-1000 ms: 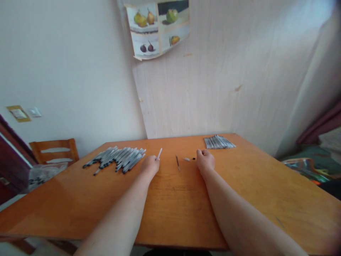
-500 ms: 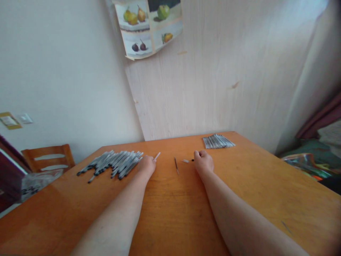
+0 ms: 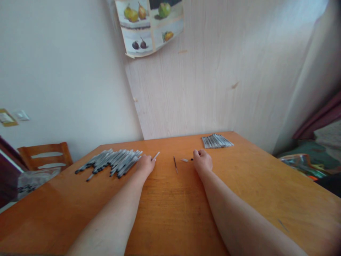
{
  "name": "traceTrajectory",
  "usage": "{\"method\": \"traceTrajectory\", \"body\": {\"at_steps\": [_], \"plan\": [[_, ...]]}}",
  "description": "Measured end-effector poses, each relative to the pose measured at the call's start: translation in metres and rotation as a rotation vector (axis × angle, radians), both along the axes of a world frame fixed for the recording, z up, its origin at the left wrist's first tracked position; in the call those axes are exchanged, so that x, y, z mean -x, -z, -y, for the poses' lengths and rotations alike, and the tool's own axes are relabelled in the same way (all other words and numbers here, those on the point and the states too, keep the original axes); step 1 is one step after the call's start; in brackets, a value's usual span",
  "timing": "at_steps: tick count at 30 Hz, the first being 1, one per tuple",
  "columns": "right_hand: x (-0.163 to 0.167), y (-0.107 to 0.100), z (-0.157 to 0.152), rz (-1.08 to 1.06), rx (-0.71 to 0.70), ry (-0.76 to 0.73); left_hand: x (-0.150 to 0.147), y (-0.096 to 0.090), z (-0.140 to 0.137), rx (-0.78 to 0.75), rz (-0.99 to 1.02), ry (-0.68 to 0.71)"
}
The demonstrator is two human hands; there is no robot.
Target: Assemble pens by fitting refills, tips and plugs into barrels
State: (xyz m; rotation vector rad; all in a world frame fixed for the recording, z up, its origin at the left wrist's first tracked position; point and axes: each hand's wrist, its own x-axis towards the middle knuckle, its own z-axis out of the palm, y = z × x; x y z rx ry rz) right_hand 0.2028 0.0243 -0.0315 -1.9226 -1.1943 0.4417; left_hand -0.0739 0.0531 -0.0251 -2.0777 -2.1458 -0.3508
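My left hand (image 3: 146,164) is closed round a pale, slim pen barrel (image 3: 156,155), whose end sticks out past the fingers to the upper right. Just left of that hand lies a big pile of clear pens with black ends (image 3: 121,161). On the table between my hands is a thin dark pen refill (image 3: 175,164). My right hand (image 3: 203,160) is curled into a fist; what it holds, if anything, is hidden. By its fingertips lie a small white piece (image 3: 184,160) and a short black piece (image 3: 191,159), which reaches the edge of the fist.
A neat row of pens (image 3: 217,140) lies at the table's far right. The wooden table (image 3: 170,220) meets a panelled wall behind. A wooden chair (image 3: 45,156) with a clear bag stands at the left. A thin sliver (image 3: 282,224) rests near the right front.
The whole view has shifted slightly. Both hands hold nearly the same places, and the barrel in my left hand lies at a slightly flatter angle.
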Motion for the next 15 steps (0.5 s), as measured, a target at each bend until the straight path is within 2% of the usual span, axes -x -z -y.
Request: {"method": "traceTrajectory", "body": {"at_steps": [6,15], "plan": [[-0.001,0.002,-0.002,-0.003,-0.01,-0.003,0.01,0.002,-0.001,-0.022,0.105,0.015],[-0.002,0.006,-0.005,0.005,-0.037,0.0,0.029,0.002,0.012,-0.093,0.285,-0.044]]}}
